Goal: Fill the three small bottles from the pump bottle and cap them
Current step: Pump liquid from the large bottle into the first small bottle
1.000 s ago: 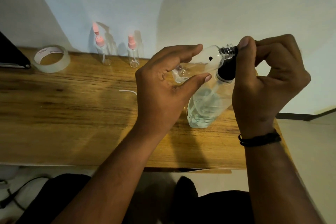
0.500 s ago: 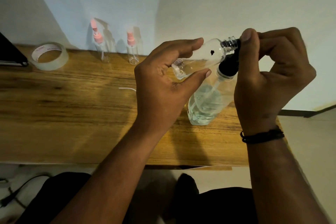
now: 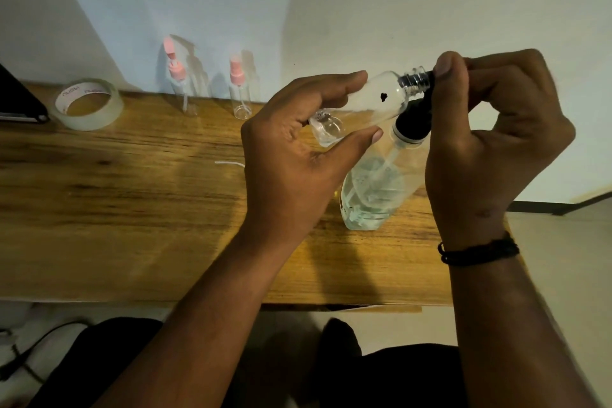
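Two hands meet above the right half of the table (image 3: 132, 209). Well left of the left hand, a tape roll (image 3: 88, 103) lies flat by the wall, with a dark flat thing (image 3: 20, 99) at the frame's edge beyond it. Nearer, still left of that hand, two small bottles stand upright at the wall, each with a pink spray top: the first bottle (image 3: 182, 89), then the second bottle (image 3: 239, 89) a little apart from it. A thin white tube (image 3: 230, 163) lies on the wood just beside the left hand.

The left hand (image 3: 298, 156) grasps the third bottle (image 3: 371, 103) between its fingers above and thumb below. That bottle is clear, uncapped and tilted, its base toward the palm and its threaded neck raised toward the right hand. It bears a small dark mark on its side.

Below and between the hands, the pump bottle (image 3: 371, 195) stands on the table, holding some clear liquid. Its black pump head (image 3: 414, 122) meets the third bottle's neck.

The right hand (image 3: 490, 142) is curled over the pump head, thumb tip at the neck; a dark band (image 3: 478, 252) circles its wrist.
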Demonstrator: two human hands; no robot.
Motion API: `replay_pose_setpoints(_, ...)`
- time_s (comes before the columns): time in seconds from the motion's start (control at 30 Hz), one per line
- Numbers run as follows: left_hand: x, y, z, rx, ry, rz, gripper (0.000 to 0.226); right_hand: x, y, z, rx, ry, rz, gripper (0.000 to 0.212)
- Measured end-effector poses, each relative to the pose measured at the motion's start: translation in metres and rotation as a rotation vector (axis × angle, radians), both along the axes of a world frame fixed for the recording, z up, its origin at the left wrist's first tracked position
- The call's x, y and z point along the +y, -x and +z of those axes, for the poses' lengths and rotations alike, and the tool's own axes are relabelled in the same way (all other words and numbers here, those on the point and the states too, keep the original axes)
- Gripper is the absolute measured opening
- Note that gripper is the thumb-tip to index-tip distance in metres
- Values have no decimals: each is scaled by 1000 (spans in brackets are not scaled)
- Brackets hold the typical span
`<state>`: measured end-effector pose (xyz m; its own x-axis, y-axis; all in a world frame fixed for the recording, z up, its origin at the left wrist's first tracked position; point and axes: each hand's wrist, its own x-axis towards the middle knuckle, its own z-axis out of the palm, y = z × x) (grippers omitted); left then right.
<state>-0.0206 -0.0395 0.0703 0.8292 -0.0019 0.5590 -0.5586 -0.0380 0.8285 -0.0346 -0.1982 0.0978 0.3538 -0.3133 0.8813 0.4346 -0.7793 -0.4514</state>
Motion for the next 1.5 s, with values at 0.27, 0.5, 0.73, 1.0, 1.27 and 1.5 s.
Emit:
replay_pose_setpoints(0.27,-1,1,-1,0,-7,10,48,0,1,-3,-10,-21,9,28)
replay_pose_setpoints(0.5,-2,2,0,16,-7,6,48,0,0,-7,-18,-32,5,29)
replay_pose_setpoints(0.73,0,2,1,-3,-6,-7,48,-1,1,0,15,-14,-3,30)
replay_pose_setpoints(1.0,-1,0,-4,20,5,-15,50,0,1,-2,-2,-15,3,28)
replay_pose_setpoints(1.27,-1,1,-4,28,3,-8,49,2,0,-6,-4,-27,0,30)
replay_pose_setpoints(1.5,1,0,-2,24,8,-3,50,3,0,2,-3,4,11,27)
